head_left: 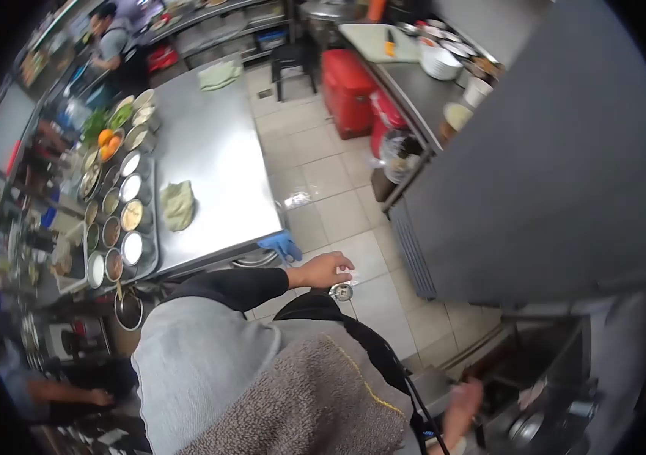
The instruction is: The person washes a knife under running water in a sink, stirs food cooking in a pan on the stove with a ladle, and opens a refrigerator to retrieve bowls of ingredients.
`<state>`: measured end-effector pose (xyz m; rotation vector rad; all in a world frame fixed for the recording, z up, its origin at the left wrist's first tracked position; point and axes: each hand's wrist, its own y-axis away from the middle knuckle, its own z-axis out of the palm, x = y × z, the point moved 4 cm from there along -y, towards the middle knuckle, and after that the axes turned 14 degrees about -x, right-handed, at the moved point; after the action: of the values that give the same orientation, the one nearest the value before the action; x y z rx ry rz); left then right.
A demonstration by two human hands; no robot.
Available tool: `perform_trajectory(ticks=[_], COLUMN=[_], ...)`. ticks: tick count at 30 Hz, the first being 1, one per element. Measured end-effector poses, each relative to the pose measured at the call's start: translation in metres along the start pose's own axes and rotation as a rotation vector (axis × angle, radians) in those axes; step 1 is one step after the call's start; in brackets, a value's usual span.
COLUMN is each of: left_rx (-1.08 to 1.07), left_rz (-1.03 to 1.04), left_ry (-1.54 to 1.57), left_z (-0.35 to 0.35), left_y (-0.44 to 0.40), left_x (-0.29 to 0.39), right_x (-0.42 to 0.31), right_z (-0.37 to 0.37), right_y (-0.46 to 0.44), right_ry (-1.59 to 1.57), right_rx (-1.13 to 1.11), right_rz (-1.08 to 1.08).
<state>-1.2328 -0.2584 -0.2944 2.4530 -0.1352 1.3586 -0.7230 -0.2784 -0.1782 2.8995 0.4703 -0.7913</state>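
My left hand (326,270) reaches out from a black sleeve past the table corner, its fingers loosely bent and slightly apart, with nothing visible in them. Just below it is a small round metallic thing (342,291); whether they touch is unclear. A blue glove (282,246) hangs at the corner of the steel table (216,144), close to my left wrist. At the lower right, my right hand (465,402) is smeared by motion over a dark, cluttered area; its fingers cannot be made out. A brown towel (300,402) lies over grey cloth at the bottom.
Metal containers of ingredients (132,216) line the table's left side, beside a green cloth (178,205). A grey panel (550,174) stands at right. Red bins (347,91) sit under the back counter (418,80). One person (118,45) is at upper left; another's forearm (69,393) shows lower left.
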Motion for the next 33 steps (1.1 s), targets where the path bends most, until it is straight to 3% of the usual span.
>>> perform_trajectory(ticks=[1, 2, 3, 4, 5, 6, 7, 8, 9, 11, 13, 15, 17, 19, 21, 22, 24, 26, 27, 30, 31, 33], left_rx=[0.048, 0.213, 0.365, 0.494, 0.835, 1.128, 1.230, 1.228, 1.278, 1.047, 0.958, 0.699, 0.512, 0.815, 1.044, 1.087, 0.935, 1.097, 1.164, 1.289, 1.309, 1.343], left_rz=[-0.002, 0.000, 0.010, -0.149, -0.279, -0.298, -0.507, -0.735, -0.960, -0.990, -0.681, -0.509, -0.646, -0.614, -0.815, -0.973, -1.337, -1.338, -1.332, -0.933, -0.875, -0.731], left_ry=[-0.023, -0.108, -0.199, -0.170, -0.164, 0.032, -0.408, -0.638, -0.370, -0.417, -0.432, -0.300, -0.259, -0.326, -0.375, -0.300, -0.333, -0.473, -0.548, -0.635, -0.561, -0.121], left_z=[-0.025, -0.050, -0.078, -0.112, -0.144, -0.169, -0.198, -0.215, -0.218, -0.209, -0.210, -0.236, -0.282, -0.327, -0.376, -0.400, -0.433, -0.449, -0.455, -0.458, -0.461, -0.470], left_y=[0.008, 0.020, 0.040, 0.067, 0.105, 0.152, 0.204, 0.243, 0.275, 0.274, 0.227, 0.153, 0.099, 0.086, 0.101, 0.110, 0.119, 0.110, 0.105, 0.051, 0.029, -0.011], left_x=[0.002, -0.009, -0.025, -0.046, -0.069, -0.088, -0.112, -0.123, -0.135, -0.189, -0.191, -0.139, -0.130, -0.196, -0.253, -0.258, -0.241, -0.222, -0.216, -0.197, -0.198, -0.216], right_x=[0.036, 0.017, 0.019, 0.020, 0.019, 0.017, 0.016, 0.014, 0.015, 0.017, 0.023, -0.009, -0.067, -0.092, -0.136, -0.175, -0.232, -0.288, -0.316, -0.398, -0.424, -0.459], right_z=[0.077, 0.121, 0.156, 0.192, 0.217, 0.235, 0.248, 0.256, 0.262, 0.275, 0.285, 0.280, 0.274, 0.302, 0.307, 0.302, 0.307, 0.314, 0.321, 0.311, 0.307, 0.311], right_y=[-0.012, -0.028, -0.046, -0.064, -0.083, -0.106, -0.128, -0.150, -0.172, -0.216, -0.264, -0.330, -0.407, -0.484, -0.546, -0.583, -0.654, -0.723, -0.761, -0.856, -0.889, -0.958], right_ry=[-0.323, -0.512, -0.533, -0.554, -0.534, -0.475, -0.415, -0.366, -0.329, -0.282, -0.252, -0.184, -0.109, -0.032, 0.000, -0.002, -0.100, -0.329, -0.289, -0.323, -0.284, -0.129], right_rx=[-0.403, -0.753, -0.793, -0.833, -0.858, -0.894, -0.935, -0.974, -1.002, -1.039, -1.042, -1.002, -0.944, -0.929, -0.914, -0.900, -0.871, -0.775, -0.743, -0.524, -0.457, -0.327], right_rz=[0.211, 0.394, 0.393, 0.393, 0.385, 0.377, 0.374, 0.368, 0.359, 0.327, 0.295, 0.261, 0.223, -0.008, -0.182, -0.256, -0.381, -0.436, -0.492, -0.588, -0.581, -0.517])
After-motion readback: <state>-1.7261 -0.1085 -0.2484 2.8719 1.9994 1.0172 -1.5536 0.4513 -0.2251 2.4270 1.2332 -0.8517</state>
